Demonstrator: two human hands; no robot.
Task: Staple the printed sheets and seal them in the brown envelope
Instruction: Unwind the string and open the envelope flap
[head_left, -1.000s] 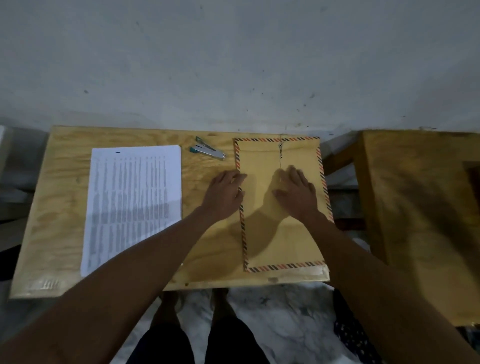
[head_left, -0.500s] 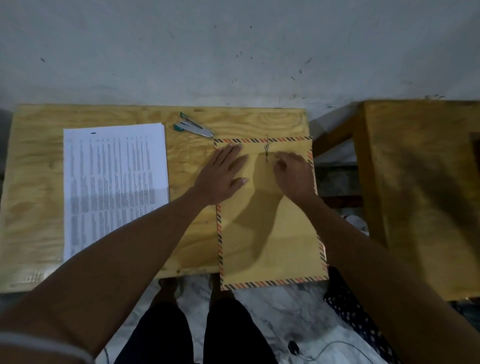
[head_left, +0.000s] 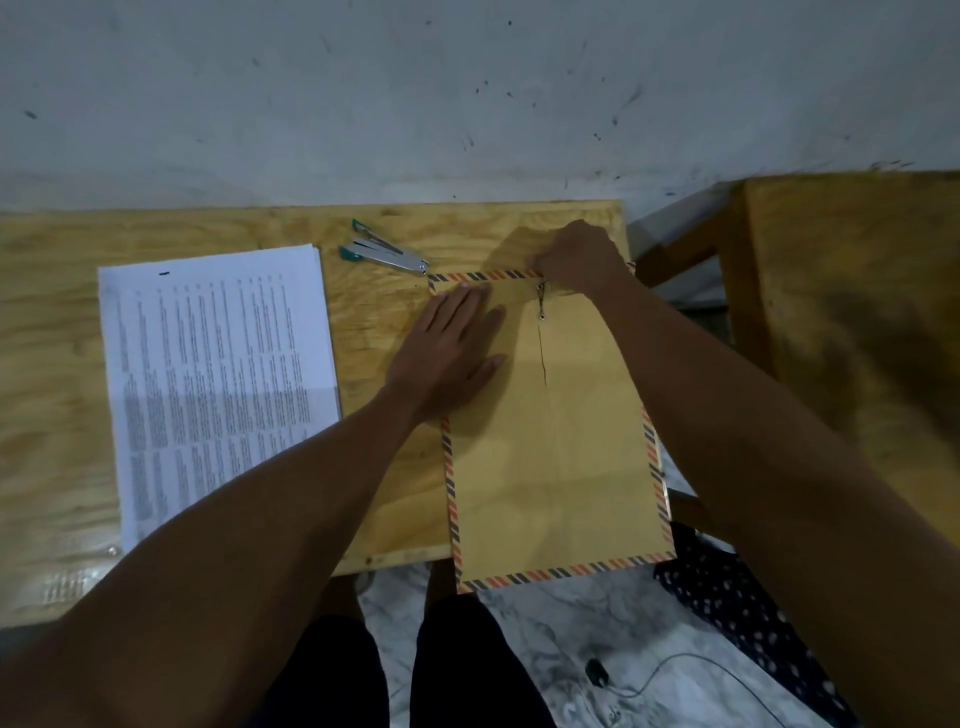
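Left hand (head_left: 451, 353) presses flat on the brown envelope (head_left: 556, 447); right hand (head_left: 579, 257) pinches its top edge, fingertips hidden.

sheets (head_left: 218, 384) left of envelope (head_left: 556, 457) (overhanging table (head_left: 52, 364)), stapler (head_left: 382, 253) behind

free: bare table (head_left: 62, 322) left of sheets (head_left: 208, 374) | obstacle: stapler (head_left: 382, 253) between sheets and envelope (head_left: 550, 441)

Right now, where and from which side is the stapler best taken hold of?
Grip the stapler across its closed metal nose end, coming from above. It lies flat on the table with its green-tipped arms splayed open at the far left, so the nose gives the only compact span.
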